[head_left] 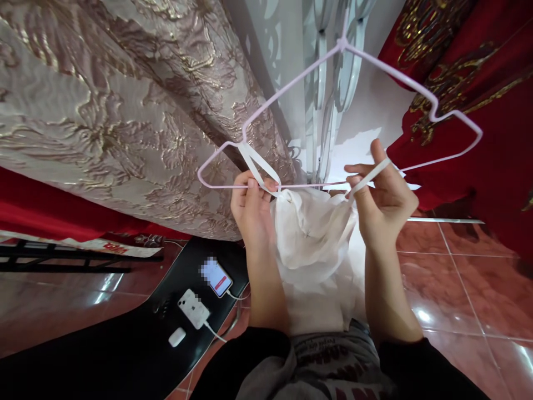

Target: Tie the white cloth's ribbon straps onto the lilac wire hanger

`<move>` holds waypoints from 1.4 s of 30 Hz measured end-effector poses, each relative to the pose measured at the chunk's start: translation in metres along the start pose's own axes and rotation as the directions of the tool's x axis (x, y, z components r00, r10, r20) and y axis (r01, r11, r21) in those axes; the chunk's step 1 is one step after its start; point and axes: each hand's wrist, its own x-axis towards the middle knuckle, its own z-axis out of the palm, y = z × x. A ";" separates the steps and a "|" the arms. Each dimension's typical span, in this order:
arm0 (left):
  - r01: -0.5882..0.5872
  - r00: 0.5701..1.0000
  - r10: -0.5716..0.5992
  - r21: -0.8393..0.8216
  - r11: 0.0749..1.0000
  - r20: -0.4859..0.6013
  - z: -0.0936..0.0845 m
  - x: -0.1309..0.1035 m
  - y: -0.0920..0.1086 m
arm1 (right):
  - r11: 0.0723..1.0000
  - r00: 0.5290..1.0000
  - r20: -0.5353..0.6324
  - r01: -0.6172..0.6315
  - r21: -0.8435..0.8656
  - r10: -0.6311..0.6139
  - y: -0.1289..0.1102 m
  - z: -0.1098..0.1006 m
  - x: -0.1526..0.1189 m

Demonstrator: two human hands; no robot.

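A pale pink wire hanger (295, 79) hangs in front of me, its hook end at the top. A white garment (312, 239) drapes below its bottom bar. One white strap loops over the hanger's left notch and runs down to the garment. My left hand (254, 205) is closed around the bottom bar and the lower end of that strap. The garment's other strap (370, 176) is held by my right hand (383, 205), stretched across its fingers below the hanger's right side. That strap is off the right notch.
Patterned cream-gold fabric (104, 128) hangs at the left, red fabric with gold embroidery (470, 133) at the right. White metalwork (328, 89) stands behind the hanger. Two phones on cables and a white case (177, 336) lie on a black bench (104, 355).
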 end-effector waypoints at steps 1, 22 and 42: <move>-0.004 1.000 0.004 0.006 1.000 0.017 0.000 0.000 0.003 | 0.999 0.999 -0.033 0.037 -0.015 -0.037 0.001 -0.003 0.001; 0.004 0.996 0.007 0.113 0.994 -0.093 -0.004 0.010 0.004 | 0.907 1.000 0.022 0.028 -0.421 -0.021 -0.031 -0.083 0.078; 0.111 0.994 -0.107 0.169 0.979 -0.036 -0.027 -0.005 -0.002 | 0.924 0.889 0.452 0.228 -0.306 -0.069 -0.002 -0.001 0.012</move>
